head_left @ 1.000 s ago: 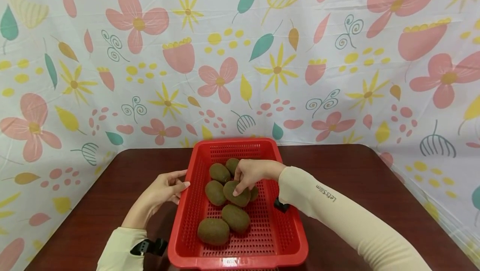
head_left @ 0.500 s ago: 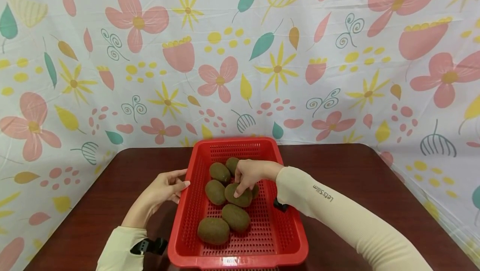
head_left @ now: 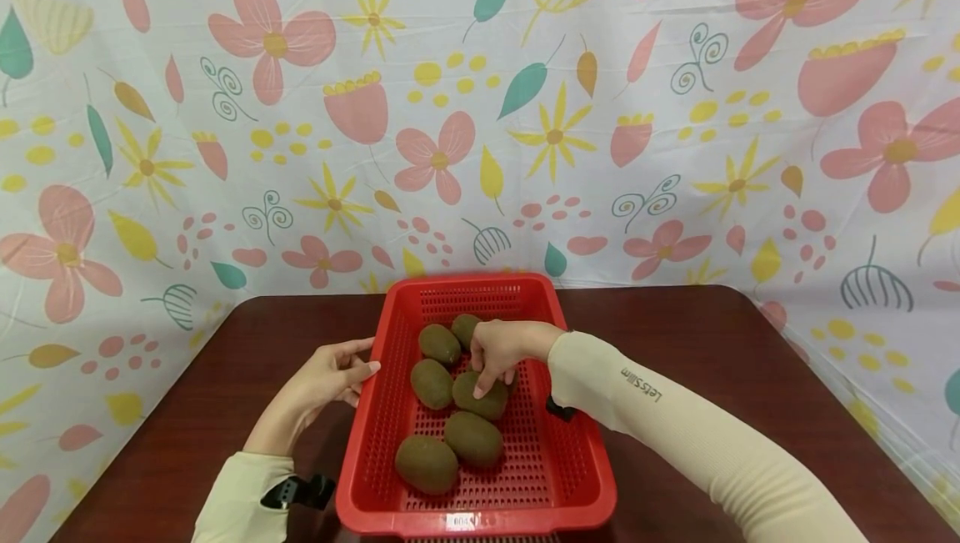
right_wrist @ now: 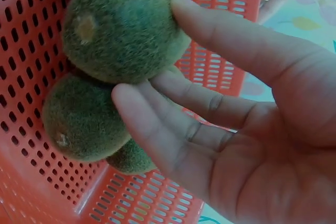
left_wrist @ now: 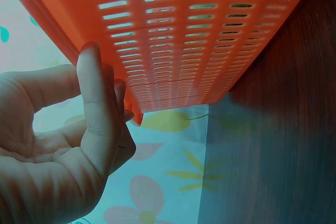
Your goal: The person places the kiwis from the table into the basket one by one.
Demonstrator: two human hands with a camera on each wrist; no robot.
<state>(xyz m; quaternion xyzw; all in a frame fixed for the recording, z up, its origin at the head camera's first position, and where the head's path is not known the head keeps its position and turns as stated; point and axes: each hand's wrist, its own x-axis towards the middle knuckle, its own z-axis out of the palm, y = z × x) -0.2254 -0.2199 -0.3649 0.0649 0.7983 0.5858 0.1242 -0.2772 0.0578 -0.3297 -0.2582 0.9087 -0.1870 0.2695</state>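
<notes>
My right hand (head_left: 498, 347) reaches into the red basket (head_left: 355, 451) and pinches a brown, fuzzy kiwi (head_left: 491, 405) between thumb and fingers. In the right wrist view, the thumb touches one side of this kiwi (right_wrist: 118, 30) and the fingertips lie against its underside. Another kiwi (right_wrist: 86, 116) sits just below it there. More kiwis lie on the basket floor, including one (head_left: 431, 384) to the left and one (head_left: 473, 439) nearer the front. At the basket's left rim, my left hand (head_left: 322, 380) touches the outside with extended fingers; the left wrist view shows its thumb (left_wrist: 97, 93) against the red plastic.
The basket stands on a dark brown table (head_left: 660, 343), with a white label (head_left: 461, 521) on its front rim. A flower-patterned cloth (head_left: 480, 151) hangs behind the table. A black wrist strap (head_left: 296, 493) is on the left sleeve.
My right hand and the pinched kiwi have shifted slightly right and toward the front of the basket. My left hand stays at the rim.
</notes>
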